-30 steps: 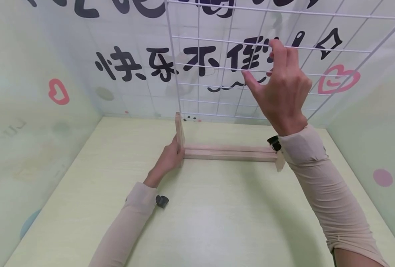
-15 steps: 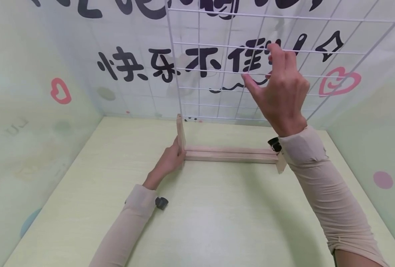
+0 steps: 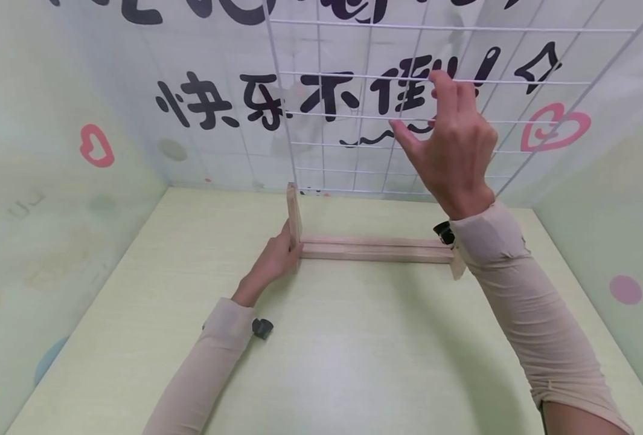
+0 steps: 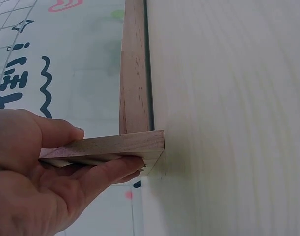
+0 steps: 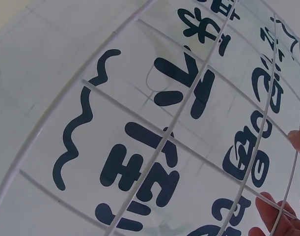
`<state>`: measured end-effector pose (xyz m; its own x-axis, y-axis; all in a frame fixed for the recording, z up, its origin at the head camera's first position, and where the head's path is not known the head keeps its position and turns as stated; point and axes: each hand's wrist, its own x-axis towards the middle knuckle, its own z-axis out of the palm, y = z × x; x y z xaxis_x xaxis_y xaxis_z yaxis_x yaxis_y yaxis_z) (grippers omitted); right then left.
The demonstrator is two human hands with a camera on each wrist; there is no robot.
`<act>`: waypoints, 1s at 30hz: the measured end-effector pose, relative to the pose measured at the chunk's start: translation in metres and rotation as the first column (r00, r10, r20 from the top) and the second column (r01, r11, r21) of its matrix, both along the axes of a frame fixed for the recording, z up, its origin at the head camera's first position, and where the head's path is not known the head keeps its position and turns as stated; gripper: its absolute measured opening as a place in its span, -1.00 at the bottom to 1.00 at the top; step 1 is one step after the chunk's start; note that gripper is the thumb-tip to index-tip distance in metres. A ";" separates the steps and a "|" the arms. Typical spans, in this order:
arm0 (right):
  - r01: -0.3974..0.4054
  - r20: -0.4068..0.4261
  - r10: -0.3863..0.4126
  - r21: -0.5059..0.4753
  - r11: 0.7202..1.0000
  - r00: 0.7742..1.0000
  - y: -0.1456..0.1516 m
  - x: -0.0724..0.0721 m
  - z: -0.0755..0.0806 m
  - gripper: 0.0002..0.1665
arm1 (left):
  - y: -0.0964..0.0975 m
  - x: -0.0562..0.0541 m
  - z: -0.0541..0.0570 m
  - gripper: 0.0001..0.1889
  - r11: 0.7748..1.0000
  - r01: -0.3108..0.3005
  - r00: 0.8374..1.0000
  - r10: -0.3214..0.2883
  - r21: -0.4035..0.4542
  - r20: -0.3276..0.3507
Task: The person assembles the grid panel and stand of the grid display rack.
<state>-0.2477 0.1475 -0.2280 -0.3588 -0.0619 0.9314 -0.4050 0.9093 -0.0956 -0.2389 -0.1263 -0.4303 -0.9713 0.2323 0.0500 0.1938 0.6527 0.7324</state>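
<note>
A white wire grid panel (image 3: 354,115) stands tilted behind a low wooden stand in the head view. My right hand (image 3: 457,151) holds the panel by its wires, thumb on one bar and fingers bent over a higher one. In the right wrist view the fingers (image 5: 277,216) show at the wires of the panel (image 5: 164,132). My left hand (image 3: 275,257) grips the upright wooden end board (image 3: 294,211) of the stand. Close up in the left wrist view, thumb and fingers pinch that board (image 4: 115,145) from both sides. A pinkish crossbar (image 3: 375,252) runs to the other end board (image 3: 457,266).
The pale wood-grain table (image 3: 343,350) carries the stand near its back edge. A white backdrop with black lettering (image 3: 196,103) rises behind, and pale printed side walls (image 3: 614,241) stand left and right. Part of the stand's right end is hidden by the right arm.
The grid panel and my right hand have shifted slightly to the left. My left hand keeps its grip on the end board, and the stand stays in place.
</note>
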 end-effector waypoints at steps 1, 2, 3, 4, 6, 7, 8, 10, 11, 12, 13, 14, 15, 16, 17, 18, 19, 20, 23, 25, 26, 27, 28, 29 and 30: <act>0.004 -0.003 -0.004 0.002 1.000 1.000 0.001 0.000 0.001 -0.24 | 0.001 -0.001 0.000 -0.23 1.000 0.002 1.000 -0.002 -0.001 0.002; 0.009 -0.005 -0.009 0.003 1.000 1.000 0.001 0.000 0.001 -0.25 | 0.002 -0.001 0.001 -0.24 1.000 0.004 1.000 -0.004 0.000 0.004; 0.014 -0.008 -0.014 0.003 1.000 1.000 0.002 0.000 0.002 -0.25 | 0.004 -0.002 0.001 -0.24 1.000 0.006 1.000 -0.006 0.004 0.009; 0.018 -0.010 -0.018 0.003 1.000 1.000 0.003 -0.001 0.003 -0.26 | 0.005 -0.002 0.001 -0.24 1.000 0.006 1.000 -0.006 0.003 0.007; 0.025 -0.010 -0.025 -0.001 1.000 1.000 0.005 -0.001 0.003 -0.26 | 0.007 -0.003 0.001 -0.24 1.000 0.011 1.000 -0.011 -0.002 0.002; 0.028 -0.009 -0.028 -0.004 1.000 1.000 0.006 -0.001 0.004 -0.27 | 0.008 -0.004 0.001 -0.24 1.000 0.014 1.000 -0.014 -0.006 -0.002; 0.031 -0.009 -0.031 -0.007 1.000 0.999 0.007 -0.001 0.004 -0.27 | 0.010 -0.005 0.001 -0.24 1.000 0.017 1.000 -0.017 -0.006 -0.004; 0.030 -0.009 -0.030 -0.009 1.000 1.000 0.009 -0.001 0.004 -0.26 | 0.012 -0.006 0.000 -0.24 1.000 0.023 1.000 -0.023 -0.012 -0.011; 0.029 -0.007 -0.029 -0.009 1.000 1.000 0.010 0.000 0.004 -0.26 | 0.014 -0.007 0.000 -0.24 1.000 0.027 1.000 -0.027 -0.014 -0.015; 0.029 -0.006 -0.029 -0.009 1.000 1.000 0.011 0.000 0.004 -0.26 | 0.015 -0.007 0.000 -0.25 0.999 0.031 0.999 -0.031 -0.015 -0.017; 0.030 -0.003 -0.030 -0.008 1.000 1.000 0.012 0.000 0.004 -0.26 | 0.016 -0.008 0.000 -0.25 0.999 0.031 0.999 -0.031 -0.013 -0.019; 0.032 0.001 -0.032 -0.006 0.999 0.999 0.013 0.000 0.004 -0.25 | 0.018 -0.008 0.000 -0.25 0.999 0.033 0.999 -0.033 -0.012 -0.020; 0.035 0.008 -0.035 -0.005 0.999 0.999 0.013 0.001 0.004 -0.25 | 0.019 -0.008 0.000 -0.25 0.999 0.034 0.999 -0.034 -0.009 -0.021; 0.040 0.013 -0.040 -0.005 0.999 0.999 0.014 0.001 0.004 -0.25 | 0.020 -0.009 0.000 -0.24 0.999 0.037 0.999 -0.037 -0.007 -0.020; 0.048 0.017 -0.048 -0.006 0.999 0.999 0.015 0.002 0.004 -0.25 | 0.021 -0.009 0.001 -0.24 0.999 0.042 0.999 -0.042 -0.005 -0.020; 0.055 0.019 -0.054 -0.008 0.998 0.998 0.016 0.002 0.004 -0.25 | 0.022 -0.009 0.001 -0.24 0.999 0.049 0.999 -0.049 -0.004 -0.018; 0.059 0.016 -0.059 -0.007 0.998 0.998 0.016 0.002 0.004 -0.25 | 0.022 -0.010 0.001 -0.24 0.999 0.053 0.999 -0.053 -0.001 -0.009; 0.061 0.014 -0.061 -0.003 0.998 0.998 0.016 0.001 0.004 -0.25 | 0.022 -0.009 0.001 -0.24 0.999 0.052 0.999 -0.052 0.000 -0.001; 0.048 0.010 -0.048 0.029 0.998 0.999 0.011 -0.002 0.002 -0.24 | 0.016 -0.006 0.002 -0.24 1.000 0.028 0.999 -0.028 -0.001 0.029; 0.032 0.005 -0.033 0.055 0.998 0.999 0.006 -0.004 0.002 -0.24 | 0.010 -0.003 0.002 -0.24 1.000 0.003 0.999 -0.003 -0.006 0.048; 0.025 0.008 -0.025 0.063 0.998 1.000 0.003 -0.005 0.002 -0.23 | 0.008 -0.001 0.003 -0.24 1.000 -0.006 0.999 0.007 -0.009 0.048; 0.019 0.007 -0.019 0.071 0.997 1.000 0.002 -0.006 0.002 -0.22 | 0.006 0.000 0.003 -0.24 1.000 -0.010 0.999 0.010 -0.010 0.050; 0.017 0.004 -0.018 0.078 0.997 1.000 0.001 -0.007 0.002 -0.22 | 0.005 0.000 0.003 -0.24 1.000 -0.008 0.999 0.008 -0.011 0.049; 0.016 0.003 -0.017 0.075 0.997 1.000 0.000 -0.008 0.002 -0.22 | 0.005 0.000 0.003 -0.24 1.000 -0.005 0.999 0.005 -0.009 0.047; 0.019 0.003 -0.019 0.073 0.997 1.000 0.000 -0.008 0.002 -0.22 | 0.005 0.000 0.003 -0.24 1.000 0.000 0.999 0.000 -0.005 0.045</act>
<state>-0.2554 0.1479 -0.2265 -0.3638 -0.1223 0.9234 -0.3871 0.9215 -0.0305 -0.2385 -0.1212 -0.4269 -0.9726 0.2326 0.0047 0.1606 0.6566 0.7370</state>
